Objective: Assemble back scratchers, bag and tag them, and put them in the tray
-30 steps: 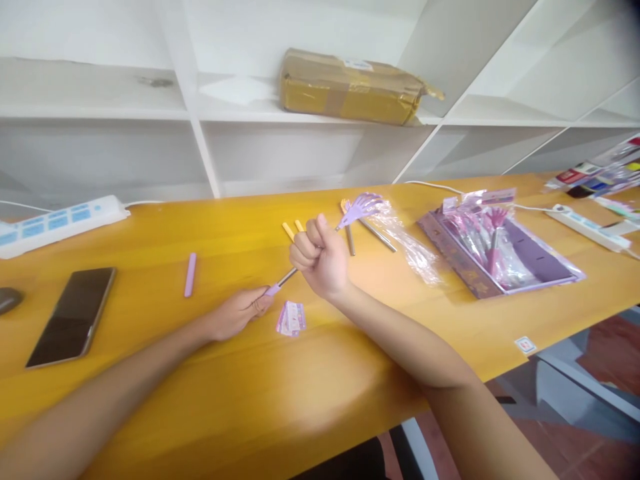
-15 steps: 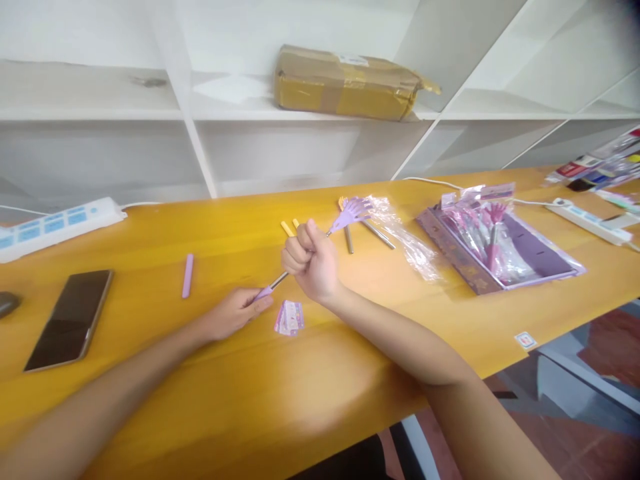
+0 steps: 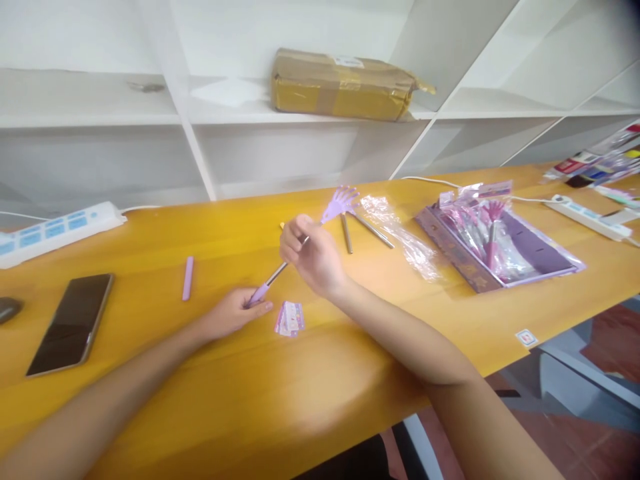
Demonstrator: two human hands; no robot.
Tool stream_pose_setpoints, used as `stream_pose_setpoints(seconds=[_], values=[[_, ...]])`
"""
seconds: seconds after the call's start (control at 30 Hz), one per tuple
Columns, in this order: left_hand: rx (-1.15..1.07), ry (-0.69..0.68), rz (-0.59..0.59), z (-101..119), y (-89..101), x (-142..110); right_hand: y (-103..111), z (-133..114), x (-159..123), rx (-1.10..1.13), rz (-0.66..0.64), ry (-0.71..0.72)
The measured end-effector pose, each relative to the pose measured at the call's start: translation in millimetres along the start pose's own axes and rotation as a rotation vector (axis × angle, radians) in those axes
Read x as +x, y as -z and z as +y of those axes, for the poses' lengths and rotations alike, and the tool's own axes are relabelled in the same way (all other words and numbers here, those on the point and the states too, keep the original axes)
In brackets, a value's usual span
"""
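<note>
I hold a telescopic back scratcher point(image 3: 278, 273) with a purple claw head over the yellow table point(image 3: 200, 400). My left hand point(image 3: 231, 313) pinches its purple handle end near the table top. My right hand point(image 3: 310, 252) is closed round the metal shaft further up, just below the claw head. A small purple printed card point(image 3: 291, 318) lies between my forearms. Two more metal shafts point(image 3: 359, 231) rest beside crumpled clear wrapping point(image 3: 400, 235), just beyond my right hand.
A purple grip sleeve point(image 3: 188, 278) and a dark phone point(image 3: 71, 324) lie to the left, with a white power strip point(image 3: 55, 227) behind. An open purple box point(image 3: 495, 247) of packaged scratchers sits to the right. White shelves hold a taped cardboard parcel point(image 3: 345, 84).
My right hand has slid along the shaft and loosened from a tight fist; the claw head has tilted up and left. My left hand stays on the handle.
</note>
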State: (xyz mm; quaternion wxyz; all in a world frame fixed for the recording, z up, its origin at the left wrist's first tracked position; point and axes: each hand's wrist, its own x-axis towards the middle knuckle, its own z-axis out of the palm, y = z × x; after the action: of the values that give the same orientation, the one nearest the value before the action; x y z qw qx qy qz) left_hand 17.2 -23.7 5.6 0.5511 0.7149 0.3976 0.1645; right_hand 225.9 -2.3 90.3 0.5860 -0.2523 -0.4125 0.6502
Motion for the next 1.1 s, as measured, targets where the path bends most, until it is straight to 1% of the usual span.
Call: stream_pose_setpoints(seconds=[0.07, 0.13, 0.27, 0.37, 0.53, 0.6, 0.7, 0.8, 0.93, 1.1], values=[[-0.015, 0.003, 0.007, -1.0, 1.2, 0.7, 3.7, -10.4, 4.3, -0.05, 0.0, 0.069], [-0.006, 0.006, 0.01, -1.5, 2.0, 1.2, 7.3, -21.8, 6.7, -0.12, 0.033, 0.119], [0.055, 0.009, -0.032, -1.0, 2.0, 1.6, 11.5, -41.5, 5.8, -0.242, 0.084, 0.228], [0.092, 0.007, -0.065, -0.7, 2.1, 1.7, 15.6, -50.2, 3.6, -0.31, 0.031, 0.33], [0.134, 0.003, -0.091, -1.4, 3.0, 1.2, 29.3, -56.4, 5.0, -0.475, -0.079, 0.554], [0.152, 0.011, -0.094, -1.8, 2.9, 1.0, 33.0, -56.6, 6.2, -0.535, -0.109, 0.6], [0.171, 0.017, -0.091, -1.9, 2.4, 1.2, 33.3, -53.3, 7.3, -0.539, -0.157, 0.619], [0.191, 0.013, -0.089, -2.0, 2.3, 1.8, 30.2, -46.7, 8.0, -0.514, -0.197, 0.608], [0.199, 0.015, -0.102, -4.1, 3.0, 1.7, 28.5, -40.3, 8.8, -0.51, -0.198, 0.591], [0.201, 0.039, -0.095, -4.9, 2.9, 1.4, 31.1, -39.2, 8.4, -0.53, -0.197, 0.582]])
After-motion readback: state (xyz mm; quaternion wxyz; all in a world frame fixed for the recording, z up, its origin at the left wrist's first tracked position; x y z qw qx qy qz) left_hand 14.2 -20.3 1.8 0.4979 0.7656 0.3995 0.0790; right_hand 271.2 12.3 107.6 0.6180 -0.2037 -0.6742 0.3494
